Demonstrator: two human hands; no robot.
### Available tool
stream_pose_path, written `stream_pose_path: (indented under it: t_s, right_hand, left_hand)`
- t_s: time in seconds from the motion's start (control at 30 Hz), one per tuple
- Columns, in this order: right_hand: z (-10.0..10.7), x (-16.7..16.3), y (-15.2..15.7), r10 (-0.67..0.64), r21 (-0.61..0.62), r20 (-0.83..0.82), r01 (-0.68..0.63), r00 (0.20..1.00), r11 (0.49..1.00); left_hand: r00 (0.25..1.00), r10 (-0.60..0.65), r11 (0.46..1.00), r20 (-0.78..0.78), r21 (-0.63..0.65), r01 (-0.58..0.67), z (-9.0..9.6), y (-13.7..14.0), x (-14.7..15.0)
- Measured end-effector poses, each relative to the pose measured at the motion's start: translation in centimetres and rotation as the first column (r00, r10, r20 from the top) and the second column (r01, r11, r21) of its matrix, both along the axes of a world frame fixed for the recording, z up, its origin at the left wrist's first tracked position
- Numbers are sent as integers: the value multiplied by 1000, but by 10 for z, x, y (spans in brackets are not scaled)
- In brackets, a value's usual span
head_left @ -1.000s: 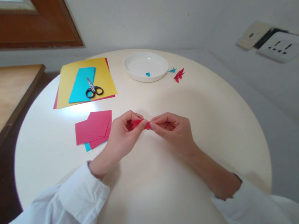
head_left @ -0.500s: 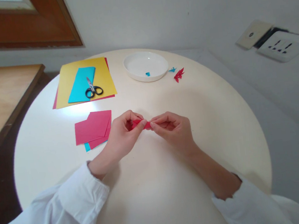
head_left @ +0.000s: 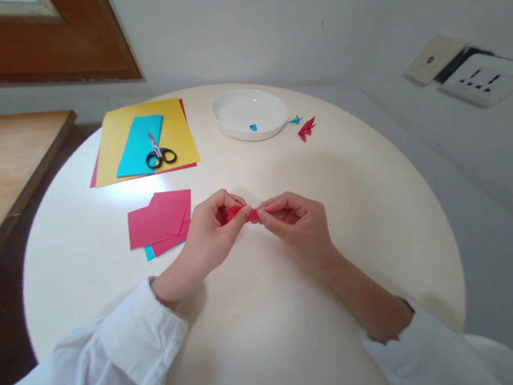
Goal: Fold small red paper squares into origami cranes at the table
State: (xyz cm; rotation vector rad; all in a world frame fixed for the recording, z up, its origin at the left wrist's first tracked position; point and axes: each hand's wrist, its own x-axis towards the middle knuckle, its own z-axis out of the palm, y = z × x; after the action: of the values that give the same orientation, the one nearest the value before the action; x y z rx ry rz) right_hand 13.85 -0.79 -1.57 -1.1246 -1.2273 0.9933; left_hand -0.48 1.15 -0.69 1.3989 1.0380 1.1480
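Pale walls (head_left: 238,28) meet in a corner behind a round white table (head_left: 264,340), with a brown wooden frame (head_left: 36,47) up at the left, a wooden desk (head_left: 3,166) below it and a socket plate (head_left: 484,80) on the right-hand wall. From where I stand, both hands meet near the middle of the tabletop over a small folded red paper (head_left: 253,215). Its left part is pinched between thumb and fingers of the left hand (head_left: 212,231); the right hand (head_left: 300,224) grips the other end between thumb and forefinger, its remaining fingers curled in. Much of the piece is hidden, so I can't tell its full shape. Just beside the left hand lie overlapping pink sheets (head_left: 160,219), a blue corner (head_left: 150,253) poking out beneath. Farther back, black-handled scissors (head_left: 159,154) rest partly on turquoise paper (head_left: 134,151), which lies on a large yellow sheet (head_left: 181,142) with red edges showing underneath. Near the table's far edge sits a shallow white dish (head_left: 233,112) holding a tiny blue piece (head_left: 253,128); right of it are a small blue folded shape (head_left: 295,120) and a pointed red cluster (head_left: 307,129).
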Motion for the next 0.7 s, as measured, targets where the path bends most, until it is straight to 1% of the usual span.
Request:
stream_pose_path:
  t_s: [0.47, 0.7]
  right_hand:
    - [0, -1, 0, -14, 10, 22, 13, 1000, 1000]
    - [1, 1, 1, 5, 3, 18, -5, 1000, 1000]
  left_hand:
    - [999, 19, 1000, -43, 3, -19, -2, 1, -1]
    - [1000, 25, 1000, -12, 18, -25, -1, 1, -1]
